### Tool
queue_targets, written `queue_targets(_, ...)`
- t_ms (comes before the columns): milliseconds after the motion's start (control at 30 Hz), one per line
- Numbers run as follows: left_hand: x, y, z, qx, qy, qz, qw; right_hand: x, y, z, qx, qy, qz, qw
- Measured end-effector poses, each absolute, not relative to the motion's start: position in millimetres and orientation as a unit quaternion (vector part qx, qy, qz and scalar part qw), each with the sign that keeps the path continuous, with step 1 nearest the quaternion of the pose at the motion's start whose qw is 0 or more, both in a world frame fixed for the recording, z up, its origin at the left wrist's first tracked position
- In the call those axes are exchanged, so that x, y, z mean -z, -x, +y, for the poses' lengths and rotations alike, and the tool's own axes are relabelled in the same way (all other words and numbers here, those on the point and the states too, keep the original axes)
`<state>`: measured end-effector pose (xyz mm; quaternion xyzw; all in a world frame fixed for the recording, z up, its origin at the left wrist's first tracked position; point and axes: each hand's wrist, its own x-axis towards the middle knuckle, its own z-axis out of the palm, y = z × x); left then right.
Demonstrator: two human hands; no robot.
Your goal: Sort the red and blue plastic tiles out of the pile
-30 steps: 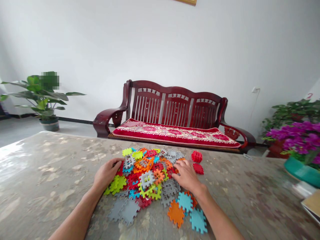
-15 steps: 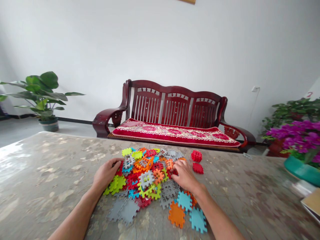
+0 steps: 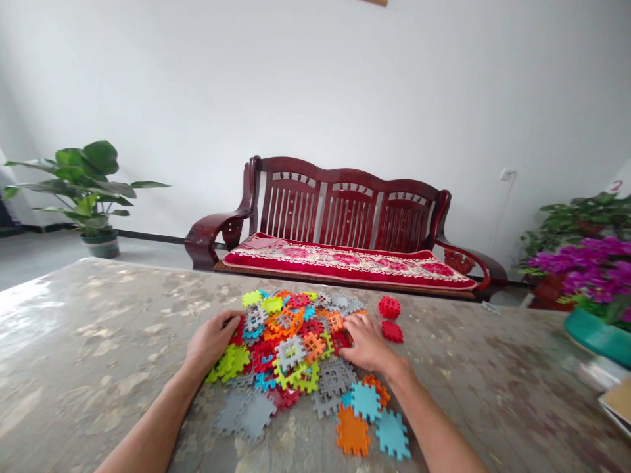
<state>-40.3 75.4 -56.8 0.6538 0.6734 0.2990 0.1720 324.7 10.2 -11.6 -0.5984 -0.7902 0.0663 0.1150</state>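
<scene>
A heaped pile of square plastic interlocking tiles (image 3: 290, 352) with toothed edges lies on the table, in red, orange, lime, blue and grey. My left hand (image 3: 213, 338) rests at the pile's left side, its fingers slightly apart against a red tile (image 3: 237, 332); its fingertips are partly hidden. At the right side is my right hand (image 3: 369, 343), thumb and fingers spread around a red window tile (image 3: 341, 340) lying in the heap. Nearer me are an orange tile (image 3: 353, 431), blue tiles (image 3: 393, 433) and flat grey tiles (image 3: 255, 414).
Two red pieces (image 3: 390, 307) sit apart, right of the heap. The table (image 3: 123, 341) has a patterned, shiny cover. Behind it stands a dark red wooden bench (image 3: 348, 210). Purple flowers in a teal pot (image 3: 591, 338) and a box (image 3: 618, 401) are at the right edge.
My right hand's thumb and fingers have spread wider, showing more of the red window tile. My left hand stays almost still. The view has shifted slightly.
</scene>
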Motion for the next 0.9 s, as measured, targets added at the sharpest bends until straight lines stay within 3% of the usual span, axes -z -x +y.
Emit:
queue_targets(433,57,41,76,-0.3,-0.658,0.669,0.175,8,-317,5,-0.077,0.614,-0.758,0.206)
queue_targets(733,59,42,77,-0.318,-0.652,0.666,0.175,7,-344,22,-0.097,0.631,-0.658,0.398)
queue_targets(900,58,42,77,-0.316,-0.652,0.666,0.177,11,-363,21,-0.129,0.615,-0.704,0.331)
